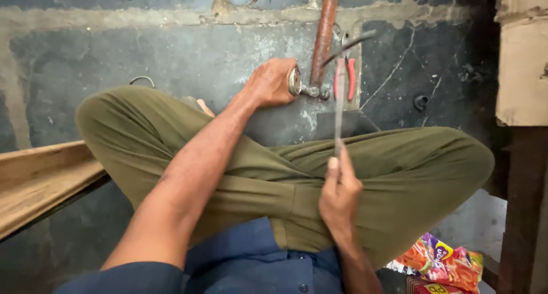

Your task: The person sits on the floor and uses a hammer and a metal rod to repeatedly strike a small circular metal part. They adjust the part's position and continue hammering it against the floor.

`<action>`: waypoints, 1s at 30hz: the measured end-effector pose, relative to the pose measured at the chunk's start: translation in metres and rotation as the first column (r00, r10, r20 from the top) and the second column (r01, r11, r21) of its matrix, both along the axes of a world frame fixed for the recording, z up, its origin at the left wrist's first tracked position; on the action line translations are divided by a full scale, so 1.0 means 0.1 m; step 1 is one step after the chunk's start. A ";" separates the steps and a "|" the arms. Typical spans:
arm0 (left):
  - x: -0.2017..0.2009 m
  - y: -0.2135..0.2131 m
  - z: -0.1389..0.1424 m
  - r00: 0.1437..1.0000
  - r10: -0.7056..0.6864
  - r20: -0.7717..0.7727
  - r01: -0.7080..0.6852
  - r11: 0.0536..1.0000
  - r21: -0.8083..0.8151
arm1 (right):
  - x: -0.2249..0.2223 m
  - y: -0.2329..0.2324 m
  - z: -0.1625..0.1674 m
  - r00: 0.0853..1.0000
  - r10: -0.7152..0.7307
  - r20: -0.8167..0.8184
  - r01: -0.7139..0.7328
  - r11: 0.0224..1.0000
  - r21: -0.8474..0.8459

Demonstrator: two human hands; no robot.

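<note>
Fingers of my left hand [269,83] curl shut around a small round metal part [294,80] on the dark floor [114,60], touching a rusty upright rod [324,34]. My right hand [340,192] pinches a thin metal file [339,103] above my crossed legs [399,168]; red-handled pliers [349,71] lie just beside the rod.

The left hand [269,82] hides most of the round metal piece [294,80].
</note>
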State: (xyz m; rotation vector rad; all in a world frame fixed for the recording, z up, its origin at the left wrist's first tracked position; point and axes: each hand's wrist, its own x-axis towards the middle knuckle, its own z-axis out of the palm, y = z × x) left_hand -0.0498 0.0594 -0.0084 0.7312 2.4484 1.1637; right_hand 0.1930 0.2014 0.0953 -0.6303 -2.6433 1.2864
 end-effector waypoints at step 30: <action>-0.01 -0.06 -0.10 0.994 -0.084 -0.076 0.086 0.996 0.028 | 0.13 0.08 -0.14 0.970 -0.231 -0.073 0.136 0.769 -0.624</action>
